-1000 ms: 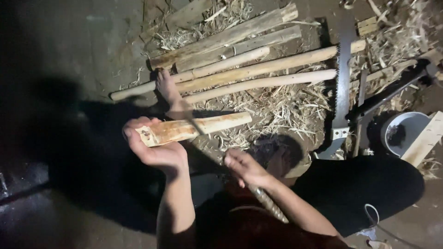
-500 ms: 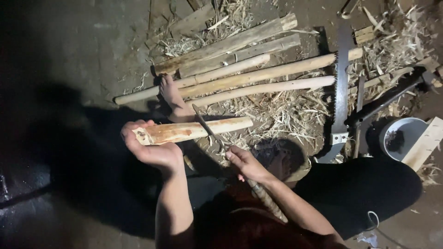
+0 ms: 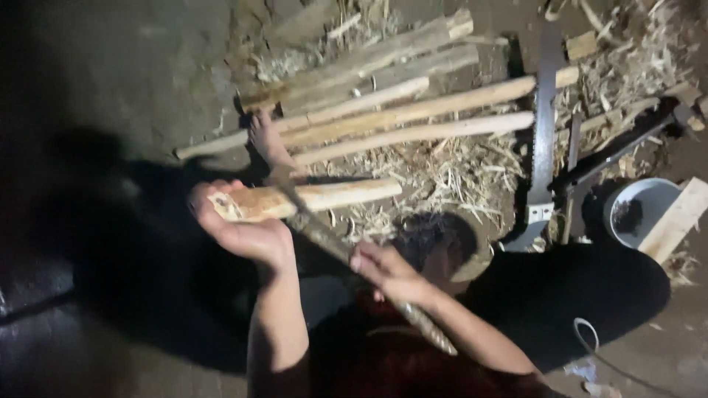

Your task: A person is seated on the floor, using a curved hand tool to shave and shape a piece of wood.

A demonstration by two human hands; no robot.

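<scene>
The left hand [image 3: 247,225] is raised, palm turned up and toward the body, fingers curled closed in a grip, forearm running straight down from the wrist. The right hand [image 3: 383,269] sits lower and nearer the body, fingers wrapped shut, its forearm angling down to the right. A bare foot [image 3: 267,144] stretches forward beyond both hands.

One head camera, looking steeply down.
It sits close above both forearms and faces the dirt floor [image 3: 147,66], dimly lit, from overhead.
</scene>
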